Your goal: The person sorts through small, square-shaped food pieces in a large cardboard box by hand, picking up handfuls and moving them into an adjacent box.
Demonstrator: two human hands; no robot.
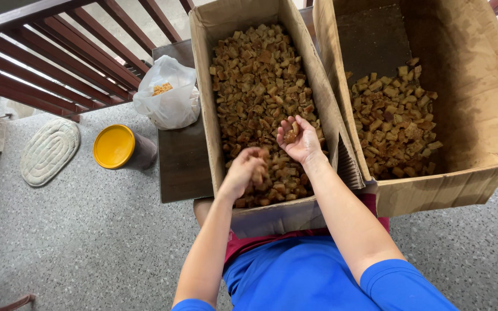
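View from above of a seated person sorting small brown bread cubes (260, 80) in a long cardboard box (202, 69) that rests on the lap. The left hand (244, 173), near the box's front end, has its fingers curled down and pinched on a few cubes. The right hand (299, 140), by the box's right wall, lies palm up and cupped, fingers loosely spread, with a few cubes in the palm. A second, wider cardboard box (468, 75) touches the first on the right and holds a lower heap of cubes (396, 118). Left of the first box, a white plastic bag (171, 98) sits on a dark board (183, 158); a yellow-lidded jar (116, 147) and an oval mat (49, 151) lie on the speckled floor (87, 242).
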